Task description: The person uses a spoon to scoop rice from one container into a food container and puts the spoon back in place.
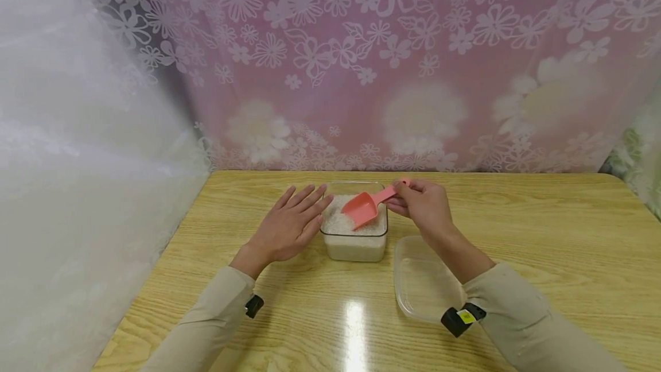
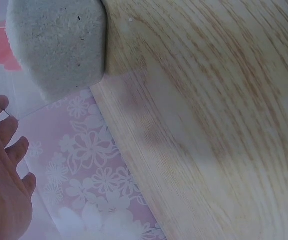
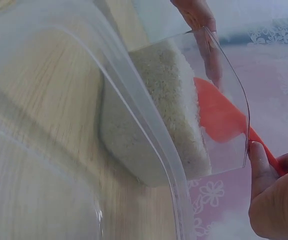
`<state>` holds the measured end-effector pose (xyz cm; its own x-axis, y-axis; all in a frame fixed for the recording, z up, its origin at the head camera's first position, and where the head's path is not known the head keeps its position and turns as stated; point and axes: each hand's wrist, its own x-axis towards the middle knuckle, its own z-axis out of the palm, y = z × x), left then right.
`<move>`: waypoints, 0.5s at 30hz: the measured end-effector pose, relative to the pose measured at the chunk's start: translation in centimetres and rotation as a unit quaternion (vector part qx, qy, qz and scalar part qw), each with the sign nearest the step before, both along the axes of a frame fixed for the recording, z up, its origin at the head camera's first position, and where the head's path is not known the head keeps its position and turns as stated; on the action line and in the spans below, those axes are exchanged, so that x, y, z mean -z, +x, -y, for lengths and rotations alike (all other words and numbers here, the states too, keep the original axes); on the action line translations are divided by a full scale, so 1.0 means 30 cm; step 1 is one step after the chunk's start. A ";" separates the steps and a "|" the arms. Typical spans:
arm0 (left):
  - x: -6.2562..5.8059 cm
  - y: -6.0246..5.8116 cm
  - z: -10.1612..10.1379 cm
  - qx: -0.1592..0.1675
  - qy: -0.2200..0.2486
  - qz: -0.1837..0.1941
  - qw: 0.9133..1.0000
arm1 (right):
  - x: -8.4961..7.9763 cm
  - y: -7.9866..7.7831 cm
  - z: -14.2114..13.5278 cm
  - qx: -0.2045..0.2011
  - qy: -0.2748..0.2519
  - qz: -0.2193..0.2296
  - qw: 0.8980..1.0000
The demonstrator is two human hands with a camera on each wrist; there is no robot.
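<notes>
A clear square container (image 1: 356, 248) on the table holds white rice (image 1: 338, 220). My right hand (image 1: 424, 204) pinches the handle of a pink scoop (image 1: 361, 209), whose bowl dips into the rice with its mouth toward the left. In the right wrist view the scoop (image 3: 219, 112) shows through the container's clear wall, its front edge in the rice (image 3: 166, 105). At the container's left side, my left hand (image 1: 289, 228) has its fingers straight, the fingertips at the rim. The left wrist view shows that hand (image 2: 6, 180) beside the container, palm side visible.
A clear plastic lid (image 1: 420, 286) lies on the wooden table (image 1: 558, 245), right of the container and under my right forearm. Behind the table hangs a pink floral curtain (image 1: 330, 73). A whitish sheet (image 1: 93, 159) covers the left side.
</notes>
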<state>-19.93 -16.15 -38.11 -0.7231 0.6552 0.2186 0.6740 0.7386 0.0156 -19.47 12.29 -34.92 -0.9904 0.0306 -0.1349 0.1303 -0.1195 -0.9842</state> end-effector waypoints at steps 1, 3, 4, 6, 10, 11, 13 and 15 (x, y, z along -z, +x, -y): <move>0.000 0.000 0.000 0.001 0.001 0.000 1.000 | 0.000 0.001 0.000 -0.001 0.000 0.000 1.000; 0.001 0.000 0.000 0.001 0.002 0.001 1.000 | 0.000 0.003 0.000 -0.004 -0.002 0.000 1.000; 0.001 0.000 0.000 0.001 0.004 0.001 1.000 | 0.000 0.003 0.000 -0.006 -0.004 0.000 1.000; 0.003 0.000 0.000 0.001 0.007 0.002 1.000 | -0.001 0.004 0.000 -0.007 -0.007 0.001 1.000; 0.004 -0.001 0.000 0.001 0.008 0.002 1.000 | -0.003 0.004 -0.001 -0.007 -0.014 0.007 1.000; 0.004 -0.001 0.000 0.001 0.008 0.002 1.000 | -0.003 0.004 -0.001 -0.006 -0.016 0.009 1.000; 0.003 -0.001 -0.001 0.001 0.008 0.003 1.000 | -0.003 0.003 -0.001 -0.006 -0.021 0.013 1.000; 0.003 -0.001 -0.002 0.002 0.008 0.004 1.000 | -0.002 0.002 -0.002 -0.006 -0.025 0.016 1.000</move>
